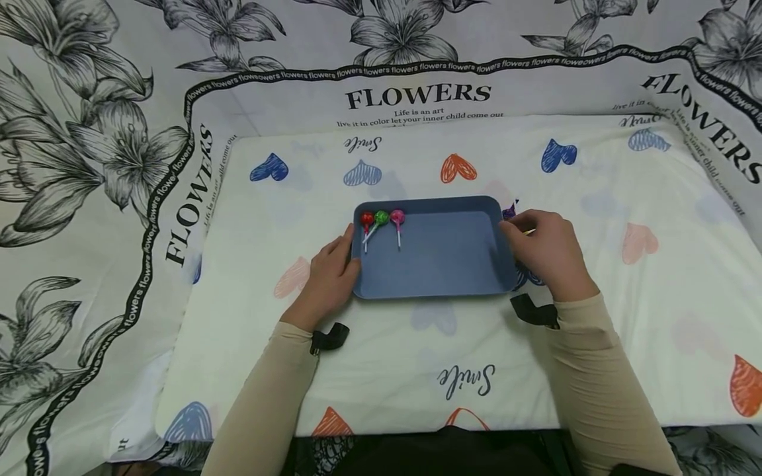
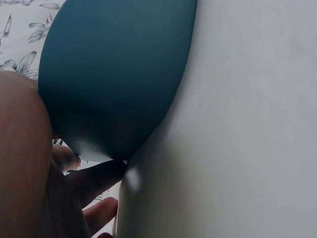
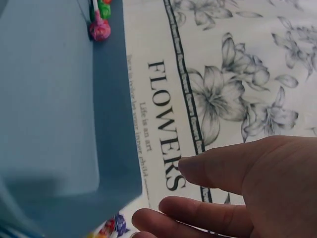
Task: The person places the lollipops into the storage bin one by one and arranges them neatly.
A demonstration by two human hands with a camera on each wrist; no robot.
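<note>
Blue all over, the tray (image 1: 443,254) sits in the middle of a white cloth (image 1: 381,370) with hearts on it. If we call the tray a clock, we see three lollies inside it, up by ten o'clock. The red lolly (image 1: 367,217) comes first, then the green lolly (image 1: 381,217) just beside it, then the pink lolly (image 1: 397,217). The pink lolly's stick points to six o'clock, and the green one's leans toward seven, close to the red one's stick.

At nine o'clock we see the left hand (image 1: 324,277) holding the tray's edge, with its thumb and fingers pinching it. At three o'clock we see the right hand (image 1: 544,248) by the other end. From the right wrist, its thumb and fingers look spread, with a gap between them. A purple wrapped sweet (image 1: 508,211) lies outside the tray at two o'clock, next to those fingers; we cannot tell if they touch it. Just past twelve we find an orange heart (image 1: 458,168), and toward six the word "Smile" (image 1: 467,381).
</note>
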